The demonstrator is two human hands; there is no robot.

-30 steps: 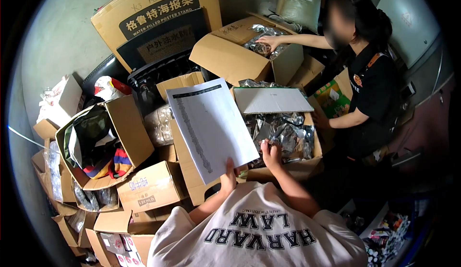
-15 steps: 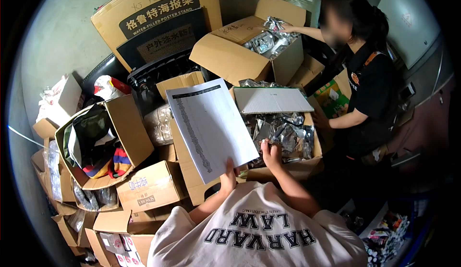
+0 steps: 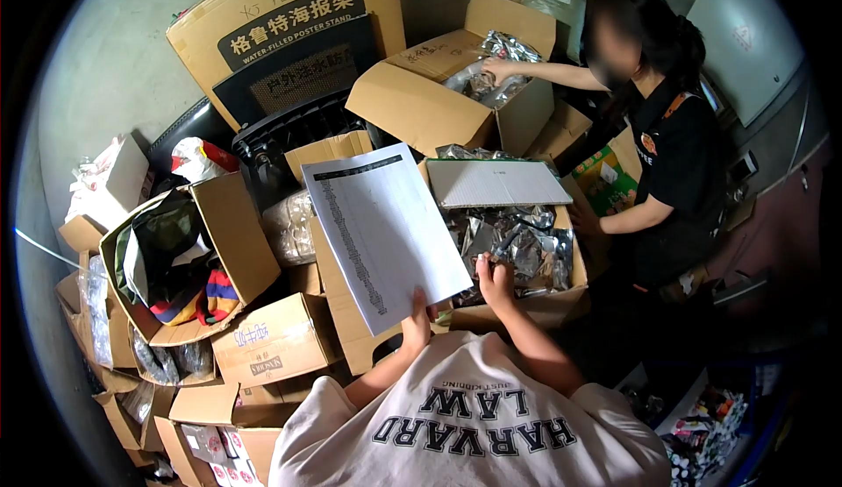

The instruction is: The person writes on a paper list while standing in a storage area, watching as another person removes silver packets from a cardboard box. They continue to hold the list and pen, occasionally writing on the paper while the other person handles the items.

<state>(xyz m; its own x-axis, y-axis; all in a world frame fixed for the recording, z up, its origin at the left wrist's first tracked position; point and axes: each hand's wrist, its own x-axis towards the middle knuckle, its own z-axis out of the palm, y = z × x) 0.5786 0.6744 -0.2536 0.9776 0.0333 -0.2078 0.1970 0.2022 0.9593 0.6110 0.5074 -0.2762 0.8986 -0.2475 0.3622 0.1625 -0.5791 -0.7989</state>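
My left hand (image 3: 419, 319) grips a sheaf of white printed papers (image 3: 390, 233) by its lower edge, thumb on top. The top sheet carries a dark header band and a column of small print, too small to read. My right hand (image 3: 496, 280) is closed in a pinch just right of the papers. A slim dark thing like a pen (image 3: 503, 246) sticks up from its fingers. Beyond this hand is an open cardboard box (image 3: 561, 301) holding dark and silvery plastic packets (image 3: 526, 246). A white board (image 3: 495, 183) lies across the box's far part.
At the right a co-worker in a black shirt (image 3: 680, 163) reaches one hand (image 3: 500, 70) into a larger open carton (image 3: 430, 106) of silvery packets. Stacked cartons (image 3: 276, 338) and a box of cloth items (image 3: 237, 233) stand left. A poster-stand carton (image 3: 197, 40) leans against the wall.
The co-worker's hand has moved left and deeper into the larger carton, and the packets there have shifted. My hands and the papers have stayed nearly still.
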